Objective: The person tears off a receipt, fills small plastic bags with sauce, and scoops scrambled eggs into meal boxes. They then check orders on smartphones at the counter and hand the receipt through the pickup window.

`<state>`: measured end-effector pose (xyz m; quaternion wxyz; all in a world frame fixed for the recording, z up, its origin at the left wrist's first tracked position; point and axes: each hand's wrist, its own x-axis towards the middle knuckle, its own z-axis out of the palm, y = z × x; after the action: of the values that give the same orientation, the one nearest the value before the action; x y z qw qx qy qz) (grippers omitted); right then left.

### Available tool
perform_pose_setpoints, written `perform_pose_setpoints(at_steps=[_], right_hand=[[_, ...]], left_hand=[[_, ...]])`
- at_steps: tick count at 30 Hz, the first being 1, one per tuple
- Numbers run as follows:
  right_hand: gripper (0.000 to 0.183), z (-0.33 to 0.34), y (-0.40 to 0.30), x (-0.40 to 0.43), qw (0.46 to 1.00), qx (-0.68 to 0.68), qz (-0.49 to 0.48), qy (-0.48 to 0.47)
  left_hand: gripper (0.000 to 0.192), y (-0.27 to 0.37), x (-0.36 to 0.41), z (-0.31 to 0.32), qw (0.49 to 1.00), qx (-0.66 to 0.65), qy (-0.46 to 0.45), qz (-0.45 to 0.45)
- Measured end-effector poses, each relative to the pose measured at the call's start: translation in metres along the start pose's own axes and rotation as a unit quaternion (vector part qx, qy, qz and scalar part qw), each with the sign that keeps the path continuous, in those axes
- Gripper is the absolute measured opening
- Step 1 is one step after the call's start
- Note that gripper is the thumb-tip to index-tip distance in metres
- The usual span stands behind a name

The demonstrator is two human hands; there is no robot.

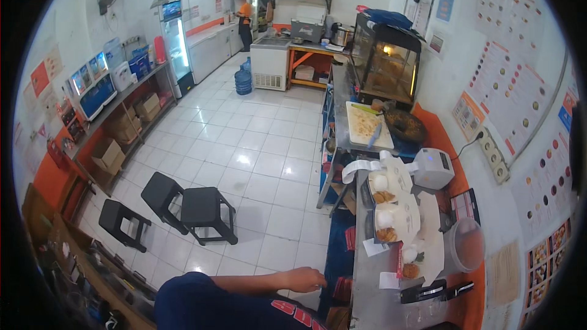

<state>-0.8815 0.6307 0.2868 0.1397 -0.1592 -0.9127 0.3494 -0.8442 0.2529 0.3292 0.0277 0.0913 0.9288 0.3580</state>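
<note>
My left hand point(306, 279) reaches across my body with its fingers loosely curled, beside the left edge of the metal counter point(367, 302). No object shows in it, but its palm is hidden. My right hand is out of view. On the counter stand three opened paper meal boxes: a far box point(403, 172), a middle box point(410, 213) and a near box point(433, 252). Each holds a mound of white rice and a piece of fried food. Paper slips point(390, 280) lie beside them. A black stapler-like tool point(423, 291) rests near the front.
A white receipt printer point(431, 168), a clear plastic tub point(467, 245) and a cutting board point(362, 123) with a knife point(374, 135) share the counter. Beyond is a glass food warmer point(387, 59). Three black stools point(202, 206) stand on the tiled floor. A person point(245, 20) stands far back.
</note>
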Motion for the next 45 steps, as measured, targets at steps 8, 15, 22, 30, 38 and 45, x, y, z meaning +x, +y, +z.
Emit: perform_pose_setpoints(at_steps=[8,15,22,30,38,45], right_hand=[[0.02,-0.002,-0.011,-0.027,0.988,0.014,-0.1,-0.114],[0.02,-0.047,0.058,-0.004,0.979,-0.004,-0.132,-0.153],[0.027,-0.123,0.073,0.021,0.927,0.335,0.141,-0.094],[0.059,-0.226,0.2,0.104,0.867,0.46,0.187,0.025],[0.054,-0.254,0.195,0.099,0.892,0.414,0.181,0.01],[0.05,-0.243,0.163,0.08,0.907,0.375,0.193,-0.016]], left_hand=[[0.03,-0.017,-0.062,0.032,0.997,0.032,-0.058,0.046],[0.03,0.056,-0.081,0.043,0.994,0.084,-0.067,0.013],[0.032,0.107,-0.06,0.14,0.996,0.056,-0.072,-0.015],[0.033,0.213,-0.013,0.212,0.971,0.045,-0.237,0.002],[0.034,0.251,0.018,0.225,0.982,0.047,-0.18,0.027],[0.031,0.205,0.04,0.317,0.961,-0.059,-0.164,0.214]])
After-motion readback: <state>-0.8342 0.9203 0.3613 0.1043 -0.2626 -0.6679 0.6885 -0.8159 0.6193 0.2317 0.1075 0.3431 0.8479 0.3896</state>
